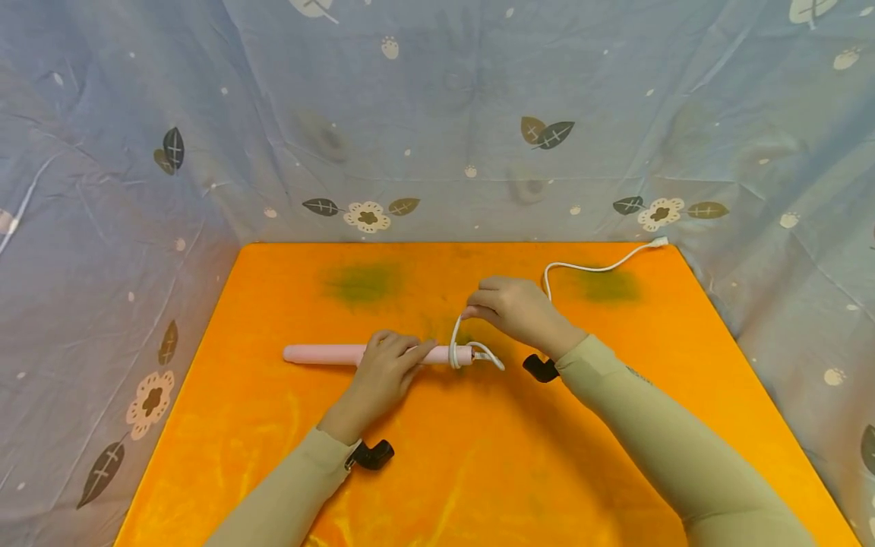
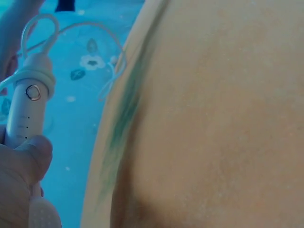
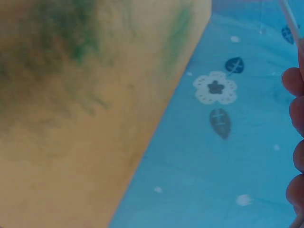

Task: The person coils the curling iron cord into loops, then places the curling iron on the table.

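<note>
A pink curling iron [image 1: 324,354] lies crosswise on the orange-covered table. My left hand [image 1: 381,374] grips it around the middle. In the left wrist view its handle [image 2: 29,111] shows a round button and small dots, with my thumb [image 2: 38,149] pressed beside them. The white power cord [image 1: 454,334] loops around the handle's right end. Above that end, my right hand [image 1: 519,310] pinches the cord and holds a stretch of it up. In the right wrist view my curled fingertips [image 3: 297,114] show at the right edge, with a piece of cord [image 3: 290,21] above them.
The cord's free length runs right to a white plug [image 1: 659,242] at the table's far right corner. Patterned grey-blue cloth [image 1: 437,114] hangs behind and along both sides of the table [image 1: 465,471]. Black wrist-worn pieces [image 1: 374,455] stick out beside both wrists.
</note>
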Demonstrator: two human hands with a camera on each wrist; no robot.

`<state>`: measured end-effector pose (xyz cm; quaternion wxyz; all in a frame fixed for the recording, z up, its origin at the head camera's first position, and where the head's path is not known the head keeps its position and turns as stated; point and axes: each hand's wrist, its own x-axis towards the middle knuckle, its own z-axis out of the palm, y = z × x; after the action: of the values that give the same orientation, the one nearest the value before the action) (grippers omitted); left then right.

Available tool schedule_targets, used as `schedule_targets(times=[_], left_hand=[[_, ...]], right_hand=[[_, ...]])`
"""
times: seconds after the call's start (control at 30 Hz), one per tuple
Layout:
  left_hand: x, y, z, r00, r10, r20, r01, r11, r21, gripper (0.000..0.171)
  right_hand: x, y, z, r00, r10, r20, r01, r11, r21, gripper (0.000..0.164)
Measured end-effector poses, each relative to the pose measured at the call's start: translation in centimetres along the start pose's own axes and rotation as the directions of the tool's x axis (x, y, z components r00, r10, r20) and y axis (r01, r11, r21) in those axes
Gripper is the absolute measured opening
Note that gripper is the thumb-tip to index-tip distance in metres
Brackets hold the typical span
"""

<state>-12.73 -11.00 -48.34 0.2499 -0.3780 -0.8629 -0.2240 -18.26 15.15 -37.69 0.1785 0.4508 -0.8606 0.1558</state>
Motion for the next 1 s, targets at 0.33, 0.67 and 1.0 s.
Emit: schedule_targets(times=[0.33,0.67,1.0], left_hand=[[0.0,0.2,0.0,0.999,0.014,-0.034,-0.014,1.000,0.000,0.040],[0.0,0.2,-0.3,1.000,-0.006,-0.006,0.006,1.000,0.015,0.048],[0.3,-0.3,-0.7,0.998,-0.059,0.003,0.059,0.998,-0.023,0.047]], right_hand=[[-1.1,1.3,2.1,0.994,0.104,0.031,-0.106,0.991,0.084,0.013],[-2.6,1.6,4.9,0.915,0.310,0.259,-0.367,0.906,0.212,0.026],[-4.2,0.3,6.9,0.919,0.306,0.249,-0.367,0.894,0.258,0.010]])
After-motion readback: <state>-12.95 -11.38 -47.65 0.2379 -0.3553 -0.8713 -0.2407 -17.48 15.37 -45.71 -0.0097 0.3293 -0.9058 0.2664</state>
